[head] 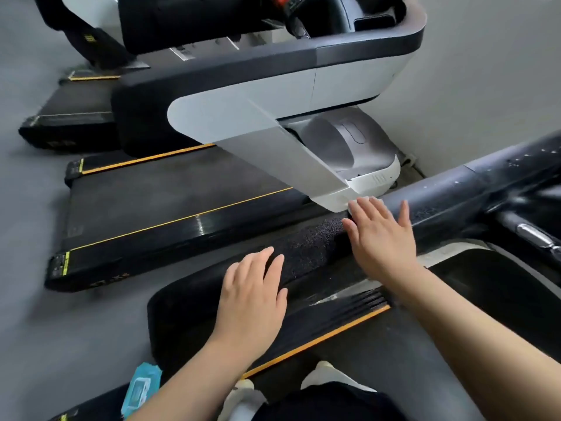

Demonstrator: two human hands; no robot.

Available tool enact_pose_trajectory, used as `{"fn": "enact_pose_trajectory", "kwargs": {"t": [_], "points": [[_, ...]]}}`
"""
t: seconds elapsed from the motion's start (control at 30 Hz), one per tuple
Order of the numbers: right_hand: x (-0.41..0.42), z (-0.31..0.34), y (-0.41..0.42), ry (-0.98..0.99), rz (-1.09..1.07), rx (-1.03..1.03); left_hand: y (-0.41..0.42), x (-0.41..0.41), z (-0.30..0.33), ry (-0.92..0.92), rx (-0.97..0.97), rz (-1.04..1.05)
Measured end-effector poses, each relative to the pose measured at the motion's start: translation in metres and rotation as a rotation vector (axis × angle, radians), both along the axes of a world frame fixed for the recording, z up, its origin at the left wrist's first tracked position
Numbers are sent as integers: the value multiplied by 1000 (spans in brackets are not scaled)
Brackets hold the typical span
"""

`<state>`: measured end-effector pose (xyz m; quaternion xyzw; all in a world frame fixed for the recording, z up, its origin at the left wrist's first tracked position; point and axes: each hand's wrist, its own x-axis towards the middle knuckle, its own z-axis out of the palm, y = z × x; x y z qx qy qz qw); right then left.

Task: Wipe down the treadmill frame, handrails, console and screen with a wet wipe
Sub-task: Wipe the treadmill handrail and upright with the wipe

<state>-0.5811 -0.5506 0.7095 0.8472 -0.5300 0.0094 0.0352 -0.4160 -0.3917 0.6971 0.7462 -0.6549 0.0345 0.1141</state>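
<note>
A black handrail [309, 247] of the near treadmill runs from lower left to upper right across the view. My right hand [382, 238] lies flat on it with fingers spread, and a white wet wipe [362, 199] shows just under the fingertips. Farther down the same rail, my left hand [253, 296] rests with straight fingers and holds nothing. The rail past my right hand [449, 189] looks glossy with white specks. A silver pulse grip [534, 235] sits at the right edge.
A blue wet-wipe pack [141, 388] lies on the near treadmill's side rail at the bottom left. A neighbouring treadmill with a white and grey upright [273, 138] and a black belt [170, 196] stands close behind. Grey floor [30, 208] lies at left, a wall [485, 71] at right.
</note>
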Motion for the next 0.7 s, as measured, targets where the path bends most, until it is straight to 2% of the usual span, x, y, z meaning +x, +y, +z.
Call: {"fn": "enact_pose_trajectory", "kwargs": {"t": [0.07, 0.13, 0.23, 0.3, 0.43, 0.5, 0.57, 0.7], "points": [[17, -2, 13, -54, 98, 0, -3, -7, 0, 7, 5, 26], [33, -10, 37, -109, 287, 3, -4, -12, 0, 11, 3, 49], [24, -11, 45, -92, 433, -23, -5, -17, -1, 4, -10, 79], [1, -7, 19, -106, 343, -72, -7, -20, -2, -15, -21, 88], [-46, 0, -34, -100, -49, 42, -12, -25, -6, -32, -33, 84], [-41, -5, -30, -121, -86, 6, -13, -26, -8, -24, -34, 83], [-18, -13, -1, -164, 52, -41, -12, -24, -9, -18, -33, 80], [6, -29, 67, -135, 506, -5, -11, -22, -11, 9, -37, 73]]}}
